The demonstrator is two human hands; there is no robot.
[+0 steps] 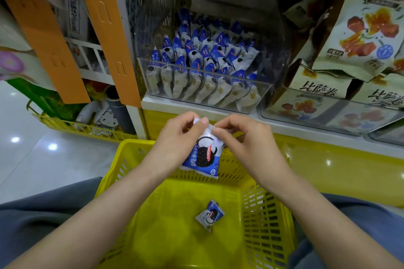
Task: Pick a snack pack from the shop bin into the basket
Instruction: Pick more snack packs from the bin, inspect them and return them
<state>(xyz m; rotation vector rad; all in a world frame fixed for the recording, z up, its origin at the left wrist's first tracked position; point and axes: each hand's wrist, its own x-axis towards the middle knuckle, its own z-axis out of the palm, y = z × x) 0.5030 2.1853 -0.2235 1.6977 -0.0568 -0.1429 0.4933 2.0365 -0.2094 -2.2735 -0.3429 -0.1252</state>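
Over the yellow slatted plastic basket (131,146), you have the small blue-and-white film snack pack with the dark cookie picture (203,157) hanging by its crimped top edge. It is clear of the basket floor and in front of the shelf.

Judge it as very light: a thin, crinkly pillow of film, soft and puffed with air. Its printed face is probably slick, and the biscuit inside is likely brittle and would crush under a hard squeeze. The flat sealed seam at the top or bottom is the sensible place to take it, since it gives your fingers a firm tab and spares the contents. That is where you have it now.

Your left hand (181,135) pinches the upper seam between thumb and forefinger, with the other fingers curled in. Your right hand (238,137) pinches the same seam just beside it, curled likewise, so both hands grasp the pack and their fingertips nearly meet.

A second, similar small pack (210,214) lies on the basket floor below. The clear plastic shop bin (277,54) on the shelf behind holds many more, standing in rows.
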